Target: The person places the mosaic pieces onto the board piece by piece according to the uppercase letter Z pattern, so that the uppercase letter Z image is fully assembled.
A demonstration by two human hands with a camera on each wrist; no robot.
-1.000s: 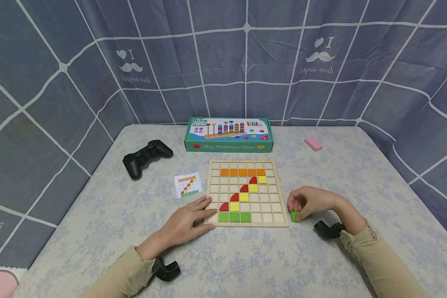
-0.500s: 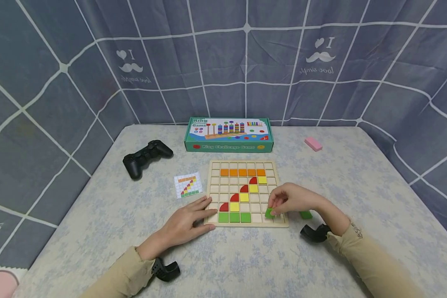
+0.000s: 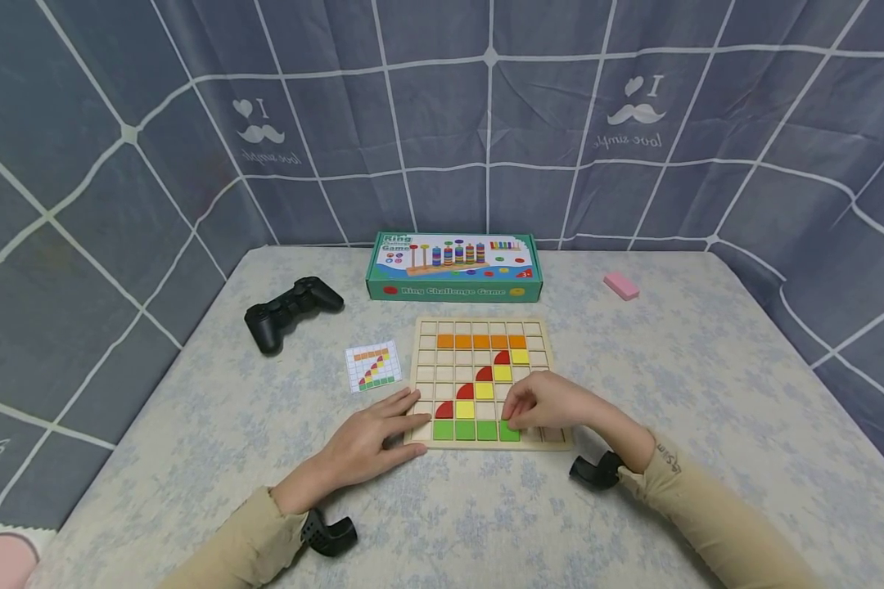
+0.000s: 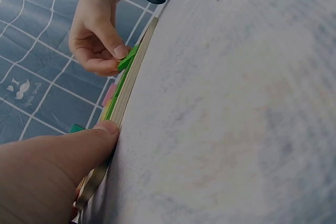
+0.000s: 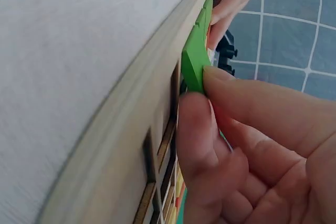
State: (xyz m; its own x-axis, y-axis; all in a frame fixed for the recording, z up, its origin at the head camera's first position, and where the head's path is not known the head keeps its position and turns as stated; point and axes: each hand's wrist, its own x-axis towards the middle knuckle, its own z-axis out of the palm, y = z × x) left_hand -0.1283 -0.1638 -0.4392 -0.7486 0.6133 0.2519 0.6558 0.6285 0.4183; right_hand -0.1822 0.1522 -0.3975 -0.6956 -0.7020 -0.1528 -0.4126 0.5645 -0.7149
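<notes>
A wooden grid board (image 3: 545, 446) lies on the table, with orange, red, yellow and green tiles in its cells. My right hand (image 3: 556, 399) pinches a green square tile (image 3: 511, 431) between thumb and fingers at the front row, just right of several green tiles (image 3: 465, 430). In the right wrist view that tile (image 5: 195, 59) sits tilted at the edge of its cell. My left hand (image 3: 364, 438) rests against the board's left side, its fingers on the frame and its thumb (image 4: 100, 137) at the front edge.
Left of the board lies a pattern card (image 3: 372, 366), and beyond it a black game controller (image 3: 292, 313). A green Ring Challenge Game box (image 3: 453, 267) stands behind the board. The pink block (image 3: 621, 286) is at the back right. Grey-blue checked curtains surround the table.
My right hand has taken a green tile from the table right of the board and carried it left to the front row. My left hand has stayed in place.
</notes>
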